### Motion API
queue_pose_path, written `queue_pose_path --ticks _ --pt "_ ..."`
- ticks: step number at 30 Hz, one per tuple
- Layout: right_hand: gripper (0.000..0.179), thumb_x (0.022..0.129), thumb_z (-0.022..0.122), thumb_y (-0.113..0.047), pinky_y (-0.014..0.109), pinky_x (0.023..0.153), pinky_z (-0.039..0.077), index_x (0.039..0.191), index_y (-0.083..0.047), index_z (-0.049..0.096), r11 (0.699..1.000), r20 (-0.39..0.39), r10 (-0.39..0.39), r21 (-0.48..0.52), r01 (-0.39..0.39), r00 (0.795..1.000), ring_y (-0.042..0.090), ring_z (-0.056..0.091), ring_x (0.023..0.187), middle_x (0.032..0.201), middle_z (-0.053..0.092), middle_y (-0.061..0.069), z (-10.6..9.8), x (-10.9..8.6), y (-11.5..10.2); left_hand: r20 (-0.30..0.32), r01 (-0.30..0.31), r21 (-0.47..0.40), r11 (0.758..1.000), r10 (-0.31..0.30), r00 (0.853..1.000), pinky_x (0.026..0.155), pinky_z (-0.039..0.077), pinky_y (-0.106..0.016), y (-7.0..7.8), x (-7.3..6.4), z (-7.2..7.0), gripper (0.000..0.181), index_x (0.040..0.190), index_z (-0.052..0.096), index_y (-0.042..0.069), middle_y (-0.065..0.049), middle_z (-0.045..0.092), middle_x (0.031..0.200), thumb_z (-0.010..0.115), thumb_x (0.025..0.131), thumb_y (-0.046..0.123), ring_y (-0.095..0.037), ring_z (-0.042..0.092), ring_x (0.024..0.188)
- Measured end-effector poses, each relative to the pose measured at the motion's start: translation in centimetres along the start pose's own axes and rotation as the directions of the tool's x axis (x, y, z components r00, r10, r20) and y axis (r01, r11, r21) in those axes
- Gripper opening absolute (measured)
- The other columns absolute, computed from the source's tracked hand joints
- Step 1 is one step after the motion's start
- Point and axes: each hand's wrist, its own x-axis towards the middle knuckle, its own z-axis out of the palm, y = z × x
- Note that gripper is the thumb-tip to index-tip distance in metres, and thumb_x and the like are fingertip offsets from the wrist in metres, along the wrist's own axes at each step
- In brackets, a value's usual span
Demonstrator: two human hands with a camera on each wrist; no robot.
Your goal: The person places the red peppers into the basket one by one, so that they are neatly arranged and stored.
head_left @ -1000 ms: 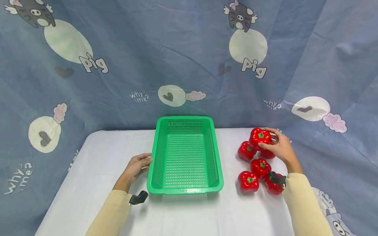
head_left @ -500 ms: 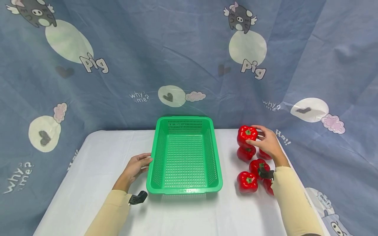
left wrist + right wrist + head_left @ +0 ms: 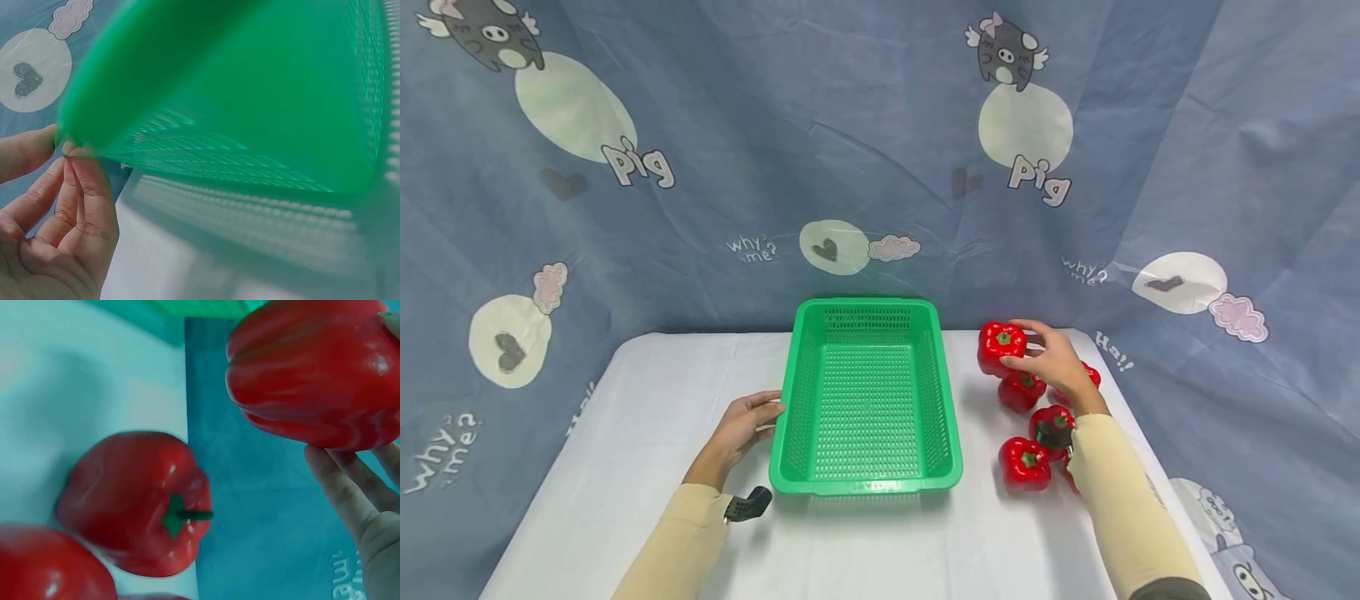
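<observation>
A red bell pepper (image 3: pixel 1002 348) with a green stem is held up by my right hand (image 3: pixel 1051 360), thumb on one side and fingers on the other. In the right wrist view this held pepper (image 3: pixel 319 372) is raised, and another pepper (image 3: pixel 134 503) lies on the white table. To the left, a green plastic basket (image 3: pixel 952 400) with perforated walls stands on the table, bare inside. My left hand (image 3: pixel 747 427) pinches its left rim; in the left wrist view the fingertips (image 3: pixel 81 169) are at the rim's underside.
Several more red peppers lie on the right of the table: one pepper (image 3: pixel 1021 392) just below the held one, another (image 3: pixel 1025 464) nearer the front, others partly behind the right forearm. A blue printed cloth (image 3: pixel 880 167) hangs behind the white table (image 3: pixel 880 550).
My right hand has carried the held pepper leftward, away from the back-right pepper and toward the basket. The left hand and basket stay nearly in place.
</observation>
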Motion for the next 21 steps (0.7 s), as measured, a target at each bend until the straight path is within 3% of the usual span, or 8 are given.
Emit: queue_pose_path --ticks 15,21 --pt "0.073 0.08 0.078 -0.021 0.051 0.092 0.051 0.143 -0.013 0.043 0.999 0.052 -0.049 0.026 0.047 0.997 0.042 0.047 0.125 0.141 0.043 0.016 1.8 1.1 -2.8 0.0 0.007 -0.004 1.0 -0.007 1.0 0.079 0.055 -0.026 0.0 0.1 0.0 0.051 0.138 0.045 -0.006 -0.005 0.065 0.106 0.061 0.095 0.018 -0.008 0.063 0.087" --pt "0.07 0.08 0.078 -0.015 0.049 0.09 0.052 0.141 -0.007 0.044 0.99 0.065 -0.136 0.041 0.134 0.989 0.042 0.047 0.125 0.138 0.045 0.018 2.4 1.7 -3.4 0.0 0.021 -0.006 1.0 -0.021 1.0 0.079 0.054 -0.026 0.0 0.2 0.1 0.052 0.138 0.044 -0.005 -0.005 0.065 0.107 0.061 0.095 0.019 -0.009 0.063 0.088"
